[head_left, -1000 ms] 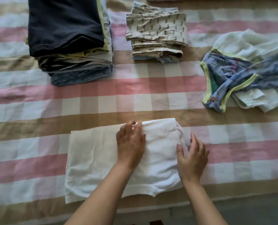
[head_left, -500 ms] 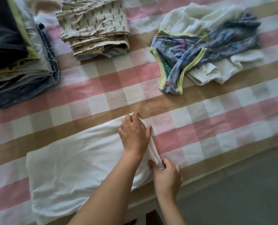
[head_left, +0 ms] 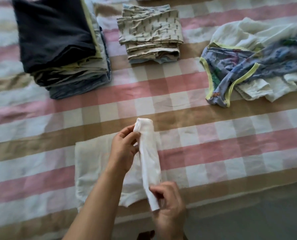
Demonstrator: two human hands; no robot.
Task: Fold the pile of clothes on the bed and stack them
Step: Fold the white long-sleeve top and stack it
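Filling nearly the whole view: bed (head_left: 213,135), checked in pink, tan and white. At far left on it, tall stack (head_left: 61,49) of folded clothes, with a dark garment on top and paler and blue layers beneath. At far right, loose pile (head_left: 258,63) not yet folded: white cloth tangled with a blue printed piece edged in yellow-green.

Near the bed's front edge, white garment (head_left: 92,163), left part flat on the bed, right edge raised as a lifted band (head_left: 149,158), long and narrow, running from far to near.

Back centre, between tall stack and loose pile and apart from both, smaller stack (head_left: 149,33) of beige printed pieces. Something pale blue at its bottom, probably another folded piece, though blur hides the detail.

On the band's far end, left hand (head_left: 123,151) — grip pinched, thumb and fingertips closed on the cloth. On the near end, at the bed's front edge, right hand (head_left: 170,210) — grip clenched round the same band.
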